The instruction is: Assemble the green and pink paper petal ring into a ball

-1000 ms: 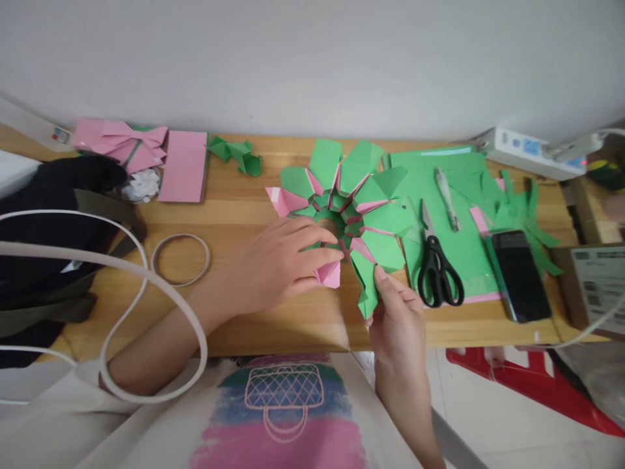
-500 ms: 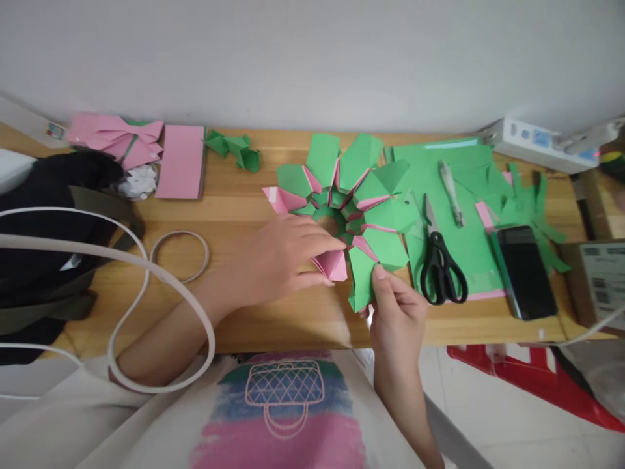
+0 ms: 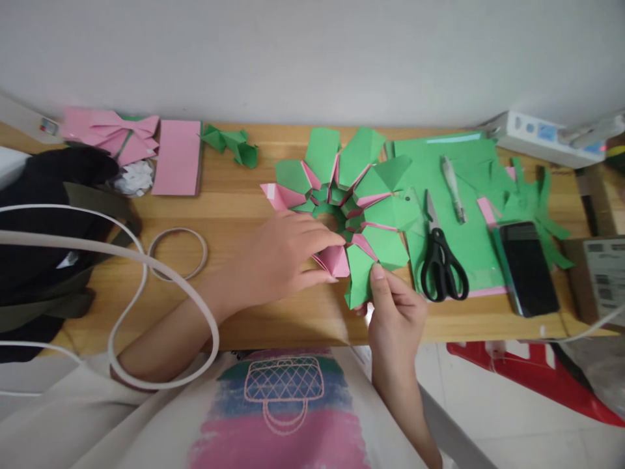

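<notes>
A ring of folded green and pink paper petals, a paper flower (image 3: 359,156), lies in the middle of the wooden table. My left hand (image 3: 288,257) reaches over its near left side, thumb and fingers closed around a pink folded piece (image 3: 334,260) of the ring. At the near right, my right hand (image 3: 396,306) pinches the edge of a green petal (image 3: 362,277) between thumb and fingers. The fingertips under that petal are mostly hidden. Black-handled scissors (image 3: 442,257) lie just right of the flower.
Green paper sheets (image 3: 476,254) hold a pen-like white tool (image 3: 453,189). A phone (image 3: 526,267), green scraps (image 3: 541,202) and a power strip (image 3: 547,137) are at the right. A tape roll (image 3: 178,254), pink paper stack (image 3: 176,156) and white cable (image 3: 200,306) are at the left.
Both hands keep their grip on the paper flower. The green petal in my right hand has tilted slightly; the whole view has shifted a little.
</notes>
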A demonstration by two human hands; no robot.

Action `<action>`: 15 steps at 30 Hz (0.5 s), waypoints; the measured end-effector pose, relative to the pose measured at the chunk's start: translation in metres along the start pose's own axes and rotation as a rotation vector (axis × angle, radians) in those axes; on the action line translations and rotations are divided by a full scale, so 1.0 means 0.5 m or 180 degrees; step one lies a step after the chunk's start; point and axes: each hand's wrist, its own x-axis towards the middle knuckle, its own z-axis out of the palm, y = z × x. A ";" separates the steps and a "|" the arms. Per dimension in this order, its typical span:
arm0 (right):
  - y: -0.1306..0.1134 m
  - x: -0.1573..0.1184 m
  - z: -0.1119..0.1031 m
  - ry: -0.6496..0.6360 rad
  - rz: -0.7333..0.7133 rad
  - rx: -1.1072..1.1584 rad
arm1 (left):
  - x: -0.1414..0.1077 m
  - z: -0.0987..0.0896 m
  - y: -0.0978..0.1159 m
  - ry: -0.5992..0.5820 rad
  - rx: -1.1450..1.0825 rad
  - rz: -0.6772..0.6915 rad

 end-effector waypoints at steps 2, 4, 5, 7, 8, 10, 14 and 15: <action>-0.001 -0.001 0.000 0.0013 -0.0020 -0.0040 | 0.000 0.000 0.003 0.0005 0.0026 -0.0010; -0.002 -0.001 0.000 0.0017 -0.0041 -0.0079 | -0.001 0.003 0.005 0.0048 0.0053 -0.0006; -0.003 -0.001 0.000 0.0023 -0.0051 -0.0093 | -0.001 0.004 0.005 0.0083 0.0066 0.0004; -0.005 -0.002 0.001 0.0030 -0.0079 -0.0138 | -0.002 0.007 0.005 0.0156 0.0089 0.0025; -0.005 -0.002 0.001 0.0038 -0.0100 -0.0168 | -0.002 0.009 0.006 0.0198 0.0100 0.0039; -0.006 -0.002 0.001 0.0067 -0.0142 -0.0246 | -0.003 0.011 0.006 0.0280 0.0119 0.0074; -0.005 -0.003 0.002 0.0138 -0.0190 -0.0412 | -0.003 0.014 0.008 0.0366 0.0156 0.0087; -0.005 -0.004 0.002 0.0150 -0.0191 -0.0435 | -0.003 0.014 0.009 0.0358 0.0164 0.0079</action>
